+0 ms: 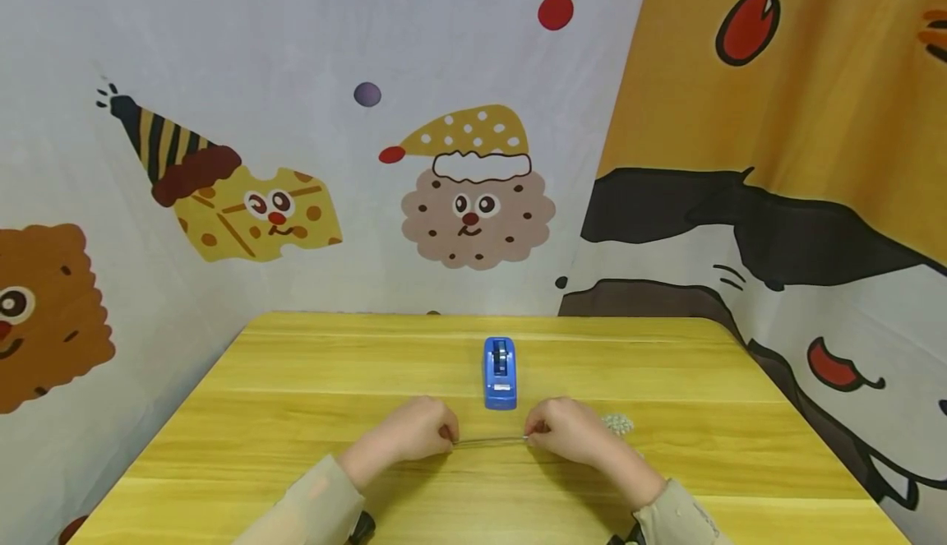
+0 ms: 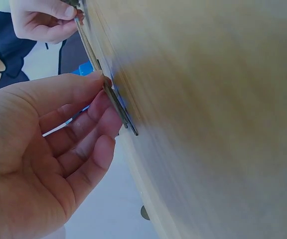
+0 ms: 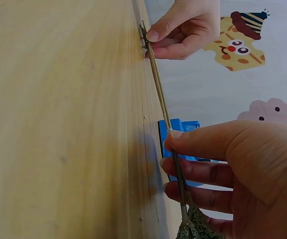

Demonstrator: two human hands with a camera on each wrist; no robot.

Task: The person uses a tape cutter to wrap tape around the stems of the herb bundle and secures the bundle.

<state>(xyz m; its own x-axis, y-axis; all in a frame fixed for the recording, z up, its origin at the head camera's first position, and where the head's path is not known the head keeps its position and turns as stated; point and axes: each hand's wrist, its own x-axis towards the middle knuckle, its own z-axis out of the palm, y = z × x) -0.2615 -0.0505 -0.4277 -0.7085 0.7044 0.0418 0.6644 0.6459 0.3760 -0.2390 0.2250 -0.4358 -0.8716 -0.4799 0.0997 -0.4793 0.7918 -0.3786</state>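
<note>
Several thin dried flower stems (image 1: 488,441) lie side by side between my two hands, just above the table. My left hand (image 1: 425,430) pinches them between thumb and fingers near their bare ends, which stick out past the fingertips in the left wrist view. My right hand (image 1: 570,430) pinches them nearer the flower end. Beyond it, a pale green, grainy flower cluster (image 3: 199,226) shows at the bottom of the right wrist view. A small whitish patch (image 3: 170,131) sits on the stems at the right thumb; I cannot tell what it is.
A blue tape dispenser (image 1: 501,393) stands on the wooden table (image 1: 333,364) just beyond both hands. Tiny crumbs (image 3: 145,117) lie on the tabletop. A cartoon-printed curtain (image 1: 459,52) hangs behind the table's far edge and along its sides.
</note>
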